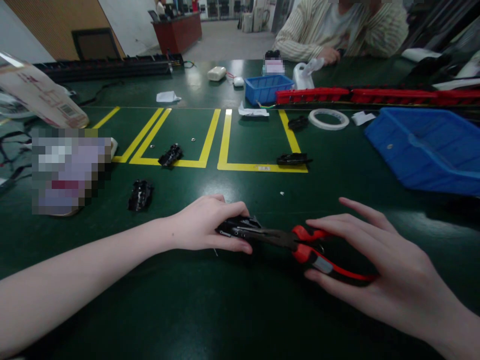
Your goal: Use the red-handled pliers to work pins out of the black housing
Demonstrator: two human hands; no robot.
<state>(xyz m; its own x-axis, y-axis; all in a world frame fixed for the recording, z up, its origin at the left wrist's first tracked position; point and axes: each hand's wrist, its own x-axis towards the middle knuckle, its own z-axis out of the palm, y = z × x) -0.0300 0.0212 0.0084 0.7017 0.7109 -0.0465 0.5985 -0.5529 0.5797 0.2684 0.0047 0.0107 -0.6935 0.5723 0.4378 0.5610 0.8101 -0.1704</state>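
Note:
My left hand (204, 225) presses down on a small black plastic part (240, 226) on the dark green table (225, 310), fingers curled round it. My right hand (375, 260) grips red-handled pliers (315, 250), thumb under one handle and fingers over the other, index finger stretched out. The pliers' dark jaws reach left into the black part. Both hands rest low on the table near its front middle.
Three more black parts lie beyond: one (140, 195) at left, one (170, 155) and one (294, 159) on yellow floor-tape lines. A large blue bin (427, 150) sits right, a small blue bin (268, 89) and tape roll (329, 119) farther back. A person in a striped shirt (337, 30) sits opposite.

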